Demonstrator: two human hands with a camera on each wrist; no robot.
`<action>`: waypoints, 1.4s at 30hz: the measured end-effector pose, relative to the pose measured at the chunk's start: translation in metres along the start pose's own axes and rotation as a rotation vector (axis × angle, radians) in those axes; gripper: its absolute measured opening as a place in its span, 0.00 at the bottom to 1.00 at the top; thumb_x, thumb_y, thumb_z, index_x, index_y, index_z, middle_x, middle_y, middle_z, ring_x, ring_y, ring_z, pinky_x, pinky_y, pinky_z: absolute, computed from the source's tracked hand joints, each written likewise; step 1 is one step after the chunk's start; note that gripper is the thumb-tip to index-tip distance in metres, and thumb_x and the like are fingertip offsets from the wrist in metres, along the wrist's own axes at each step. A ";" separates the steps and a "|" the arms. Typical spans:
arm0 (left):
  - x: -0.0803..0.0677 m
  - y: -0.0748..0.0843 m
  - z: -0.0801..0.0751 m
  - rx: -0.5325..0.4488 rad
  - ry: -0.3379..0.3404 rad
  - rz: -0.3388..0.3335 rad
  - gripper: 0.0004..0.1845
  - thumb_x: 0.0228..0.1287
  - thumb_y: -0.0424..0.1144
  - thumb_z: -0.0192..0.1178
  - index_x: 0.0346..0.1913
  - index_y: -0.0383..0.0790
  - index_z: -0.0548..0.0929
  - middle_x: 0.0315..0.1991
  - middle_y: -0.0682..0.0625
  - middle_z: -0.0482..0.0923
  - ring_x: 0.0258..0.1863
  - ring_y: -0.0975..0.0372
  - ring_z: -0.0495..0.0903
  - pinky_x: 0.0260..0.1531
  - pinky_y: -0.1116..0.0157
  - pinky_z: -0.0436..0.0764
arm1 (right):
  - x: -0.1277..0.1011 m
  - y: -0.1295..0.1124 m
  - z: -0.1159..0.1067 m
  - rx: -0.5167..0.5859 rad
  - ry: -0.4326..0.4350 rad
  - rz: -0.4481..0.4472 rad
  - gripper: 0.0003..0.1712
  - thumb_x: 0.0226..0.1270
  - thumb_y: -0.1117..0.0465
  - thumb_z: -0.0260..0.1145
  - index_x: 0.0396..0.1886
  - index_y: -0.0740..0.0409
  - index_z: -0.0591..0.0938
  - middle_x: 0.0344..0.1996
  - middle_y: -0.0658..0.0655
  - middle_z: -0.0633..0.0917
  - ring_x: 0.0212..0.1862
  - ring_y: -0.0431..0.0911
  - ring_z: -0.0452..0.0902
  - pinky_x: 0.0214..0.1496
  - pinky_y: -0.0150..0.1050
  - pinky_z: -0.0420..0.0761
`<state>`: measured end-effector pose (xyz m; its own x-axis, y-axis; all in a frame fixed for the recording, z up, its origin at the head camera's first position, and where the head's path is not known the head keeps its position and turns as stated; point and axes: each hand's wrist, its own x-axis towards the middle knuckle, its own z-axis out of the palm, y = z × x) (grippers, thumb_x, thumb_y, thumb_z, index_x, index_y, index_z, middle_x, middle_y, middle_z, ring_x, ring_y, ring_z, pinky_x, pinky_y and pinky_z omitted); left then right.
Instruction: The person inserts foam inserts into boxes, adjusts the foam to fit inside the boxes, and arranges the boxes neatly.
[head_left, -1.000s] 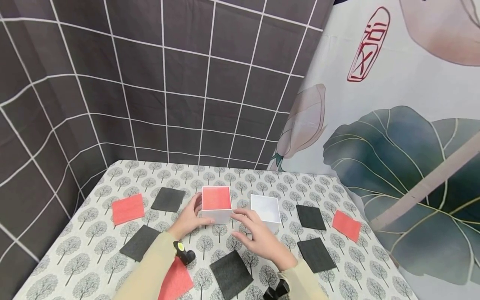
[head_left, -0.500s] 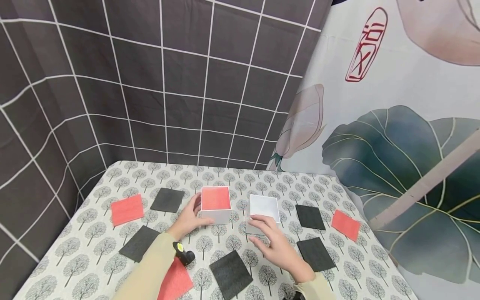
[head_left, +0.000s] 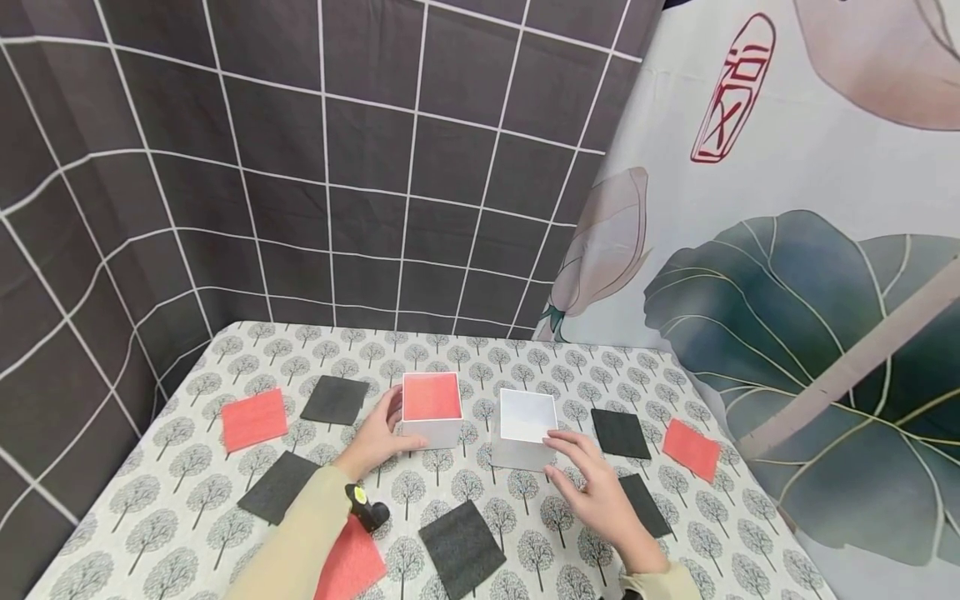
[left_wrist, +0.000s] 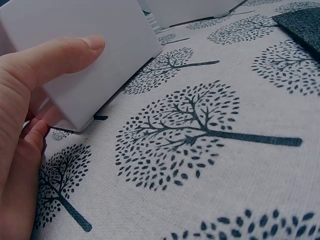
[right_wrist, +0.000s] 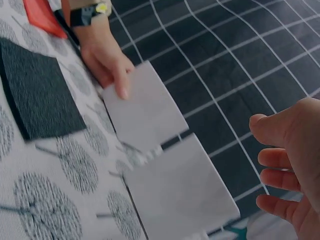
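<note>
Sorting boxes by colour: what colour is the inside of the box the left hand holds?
Red inside the box, with white walls; clearest in the head view.

Setting: a staged tabletop booth, not a lived-in room. Table (head_left: 225, 533): covered by a pale cloth printed with rows of small grey trees. Left and far sides: dark grey fabric backdrop (head_left: 300, 167) with a white grid, hanging in soft folds and meeting at a corner. Right side: a printed hanging (head_left: 787, 250) showing large green leaves, pale flower buds and a red seal-style mark. On the cloth: flat felt squares, black (head_left: 461, 546) and coral red (head_left: 255, 418), laid apart, and two small white open boxes (head_left: 525, 454) near the centre.
</note>
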<state>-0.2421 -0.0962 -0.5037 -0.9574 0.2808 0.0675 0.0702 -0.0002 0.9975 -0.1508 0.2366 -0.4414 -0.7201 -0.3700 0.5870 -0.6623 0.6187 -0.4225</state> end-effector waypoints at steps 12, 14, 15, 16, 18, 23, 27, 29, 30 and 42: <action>0.010 -0.028 -0.002 0.015 0.036 0.003 0.61 0.36 0.35 0.78 0.72 0.41 0.47 0.69 0.43 0.53 0.67 0.53 0.57 0.64 0.62 0.60 | -0.021 0.035 -0.018 -0.163 0.187 0.239 0.22 0.50 0.70 0.71 0.49 0.62 0.80 0.47 0.58 0.79 0.45 0.50 0.75 0.47 0.27 0.72; 0.010 -0.029 -0.002 0.024 0.042 -0.001 0.62 0.35 0.37 0.78 0.72 0.41 0.47 0.69 0.44 0.54 0.67 0.54 0.57 0.64 0.63 0.60 | -0.024 0.043 -0.022 -0.158 0.198 0.286 0.22 0.52 0.69 0.70 0.49 0.62 0.79 0.46 0.59 0.79 0.43 0.47 0.75 0.45 0.28 0.74; 0.010 -0.029 -0.002 0.028 0.043 -0.002 0.62 0.35 0.37 0.78 0.72 0.41 0.47 0.69 0.44 0.54 0.67 0.54 0.57 0.64 0.63 0.60 | -0.026 0.047 -0.024 -0.156 0.199 0.312 0.22 0.54 0.69 0.69 0.50 0.62 0.79 0.45 0.58 0.79 0.43 0.46 0.74 0.44 0.29 0.75; 0.010 -0.029 -0.002 0.029 0.042 -0.003 0.62 0.35 0.38 0.78 0.72 0.41 0.47 0.69 0.44 0.53 0.67 0.54 0.57 0.64 0.63 0.60 | -0.028 0.052 -0.027 -0.158 0.207 0.336 0.21 0.55 0.68 0.69 0.51 0.63 0.78 0.45 0.59 0.79 0.43 0.46 0.74 0.43 0.32 0.76; 0.010 -0.029 -0.001 0.036 0.042 -0.005 0.62 0.35 0.38 0.78 0.72 0.41 0.46 0.69 0.44 0.53 0.67 0.54 0.58 0.64 0.63 0.60 | -0.031 0.060 -0.032 -0.178 0.219 0.394 0.21 0.57 0.66 0.68 0.52 0.63 0.77 0.44 0.60 0.79 0.43 0.46 0.73 0.42 0.37 0.76; 0.010 -0.029 -0.001 0.040 0.039 0.013 0.62 0.35 0.37 0.78 0.72 0.39 0.46 0.69 0.42 0.53 0.67 0.52 0.57 0.64 0.61 0.60 | -0.038 0.081 -0.047 -0.225 0.227 0.519 0.24 0.61 0.62 0.65 0.55 0.69 0.74 0.46 0.66 0.77 0.47 0.55 0.72 0.45 0.50 0.75; 0.010 -0.028 -0.002 0.042 0.043 0.011 0.62 0.34 0.38 0.78 0.72 0.40 0.47 0.69 0.42 0.53 0.67 0.53 0.58 0.64 0.63 0.61 | -0.042 0.094 -0.056 -0.228 0.191 0.640 0.27 0.64 0.58 0.63 0.58 0.71 0.70 0.49 0.70 0.74 0.51 0.62 0.69 0.49 0.56 0.73; 0.010 -0.028 -0.002 0.044 0.046 0.008 0.62 0.34 0.38 0.78 0.72 0.41 0.47 0.69 0.43 0.54 0.67 0.54 0.58 0.64 0.64 0.61 | -0.042 0.099 -0.061 -0.236 0.175 0.702 0.30 0.65 0.56 0.62 0.59 0.72 0.68 0.51 0.71 0.72 0.53 0.63 0.67 0.51 0.59 0.71; 0.010 -0.028 -0.003 0.045 0.046 0.005 0.62 0.35 0.38 0.78 0.72 0.41 0.47 0.69 0.44 0.54 0.67 0.54 0.58 0.64 0.64 0.61 | -0.042 0.101 -0.062 -0.238 0.176 0.727 0.30 0.65 0.57 0.61 0.60 0.73 0.67 0.52 0.72 0.71 0.53 0.64 0.66 0.52 0.59 0.70; 0.011 -0.030 -0.002 0.042 0.043 0.010 0.62 0.34 0.38 0.78 0.72 0.41 0.47 0.69 0.44 0.54 0.67 0.53 0.58 0.63 0.63 0.62 | -0.051 0.141 -0.078 -0.354 0.149 0.872 0.36 0.65 0.54 0.59 0.62 0.78 0.61 0.53 0.77 0.66 0.55 0.68 0.60 0.55 0.63 0.64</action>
<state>-0.2551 -0.0953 -0.5327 -0.9676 0.2398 0.0796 0.0911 0.0373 0.9951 -0.1909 0.3965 -0.4769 -0.8807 0.3983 0.2562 0.2146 0.8179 -0.5339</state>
